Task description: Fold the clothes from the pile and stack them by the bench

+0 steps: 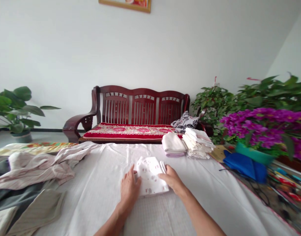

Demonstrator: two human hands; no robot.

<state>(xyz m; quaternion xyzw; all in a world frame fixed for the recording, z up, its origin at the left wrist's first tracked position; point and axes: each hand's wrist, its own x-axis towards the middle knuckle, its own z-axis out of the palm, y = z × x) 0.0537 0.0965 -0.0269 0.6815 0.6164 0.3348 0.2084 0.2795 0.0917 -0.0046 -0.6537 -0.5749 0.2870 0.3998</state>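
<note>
Head view looks down past both my forearms, which reach forward from the bottom edge and close in toward each other over the table (214,190), spread with a white sheet. Between them lies the cloth (150,175), white with small pink marks, folded into a small thick pad and resting flat on the sheet near the middle of the table. My left hand (129,189) is open, palm down, with the fingers stretched forward and together. It presses on the sheet at the cloth's left edge, and the fingertips touch the pad. My right hand (172,179) comes in from the right with the wrist low and slightly bent. Its thumb lies on top of the cloth and its fingers curl round the upper right edge where the folded layers show, so it grips the cloth there. Beyond the hands, toward the far side of the table, two stacks (187,144) of folded cloths sit side by side. A striped garment (39,165) lies crumpled at the left. A blue cloth (244,165) sits on the right edge, just below the purple flowers (266,126). Behind the table stands a dark wooden bench (138,108).
</note>
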